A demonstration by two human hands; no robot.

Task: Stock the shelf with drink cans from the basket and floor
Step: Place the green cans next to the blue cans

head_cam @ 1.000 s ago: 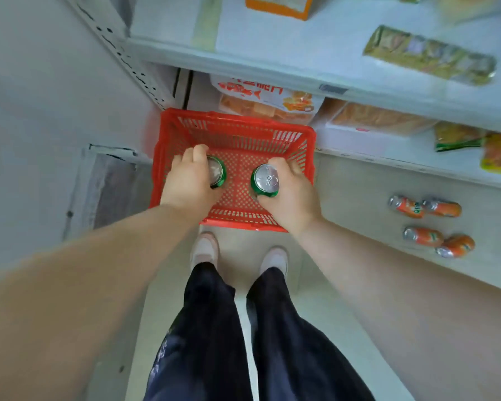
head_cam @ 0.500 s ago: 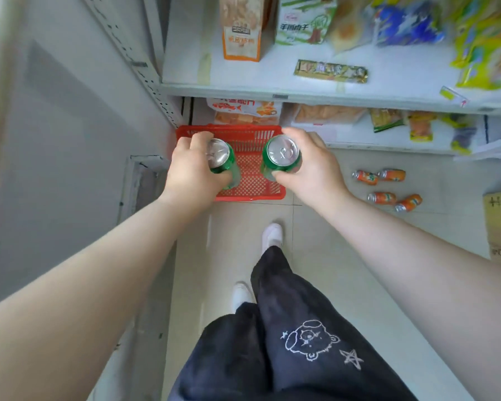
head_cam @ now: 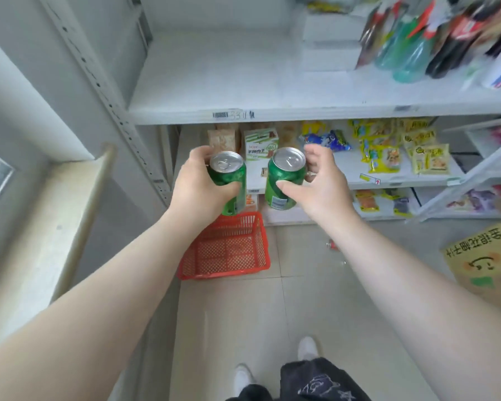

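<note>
My left hand grips an upright green drink can by its side. My right hand holds a second green can beside it, thumb across the front and fingers behind. Both cans hang in the air in front of the shelves, below the white upper shelf, whose left part is bare. On the floor beneath my hands stands the red mesh basket, and I see nothing inside it. My right forearm hides most of the floor to the right of the basket.
Bottles stand blurred at the upper shelf's right end. Snack packets and cartons fill the lower shelves. A perforated metal upright and a window ledge bound the left side. A cardboard box sits on the floor at right.
Both hands lifted the green cans up out of the basket to shelf height. My view rose from the floor to the upper shelf, and the orange cans on the floor went out of sight.
</note>
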